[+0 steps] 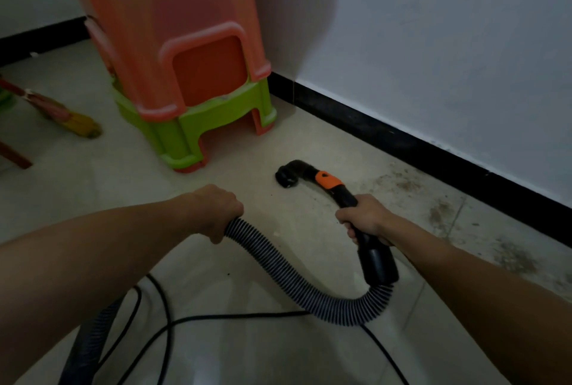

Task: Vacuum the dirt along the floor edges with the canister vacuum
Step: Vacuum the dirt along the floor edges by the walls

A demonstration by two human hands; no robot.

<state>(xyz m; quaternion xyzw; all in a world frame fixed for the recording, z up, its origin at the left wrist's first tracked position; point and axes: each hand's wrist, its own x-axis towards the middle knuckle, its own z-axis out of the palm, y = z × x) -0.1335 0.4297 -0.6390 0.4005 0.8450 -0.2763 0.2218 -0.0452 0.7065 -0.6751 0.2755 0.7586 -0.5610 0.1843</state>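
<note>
Pale tiled floor (93, 192) bounded by black skirting (418, 149) under white wall (448, 44); broom head (79, 124) at far left, stacked orange and green stools (185, 90) in the corner, brown dirt (439, 214) lying along the right-hand edge. Left hand (213, 211) closed around ribbed hose (278, 267); right hand (365, 219) closed around black wand handle (371, 248), nozzle (289, 175) resting on the floor near the stools, apart from the skirting. Canister out of frame; hose and black cord (235, 316) cut off at the lower edge.
</note>
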